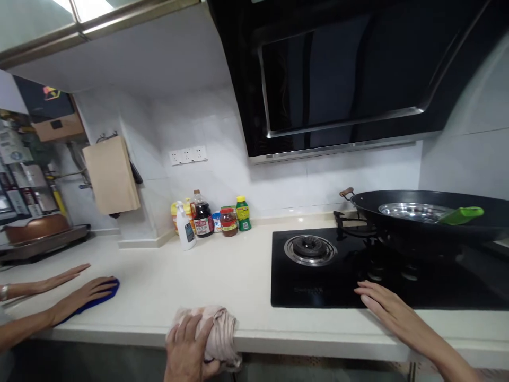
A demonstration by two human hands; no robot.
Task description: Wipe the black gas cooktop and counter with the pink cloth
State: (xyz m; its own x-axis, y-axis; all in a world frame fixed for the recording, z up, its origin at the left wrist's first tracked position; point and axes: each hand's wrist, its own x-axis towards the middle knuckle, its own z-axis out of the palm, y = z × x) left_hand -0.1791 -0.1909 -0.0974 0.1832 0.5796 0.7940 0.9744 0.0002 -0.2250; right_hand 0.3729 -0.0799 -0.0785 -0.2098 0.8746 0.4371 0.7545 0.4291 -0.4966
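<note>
At the counter's front edge my left hand (186, 347) is closed on a bunched pale pink cloth (221, 331). Part of the cloth lies on the white countertop (159, 286) and part hangs over the edge. My right hand (384, 307) is stretched out, fingers straight and holding nothing, at the front edge of the black gas stove (294, 289). Whether its fingertips touch the glass I cannot tell. Behind it, a large black wok (369, 212) stands on the stove with a shiny metal colander (413, 211) and a green-handled utensil (461, 215) inside.
At the left, another person's hand (89, 292) presses a blue cloth (105, 298) on the counter; their other hand (59, 278) lies beside it. A spray bottle (185, 228), a dark sauce bottle (202, 217) and jars stand by the wall. A black range hood (338, 79) overhangs the stove.
</note>
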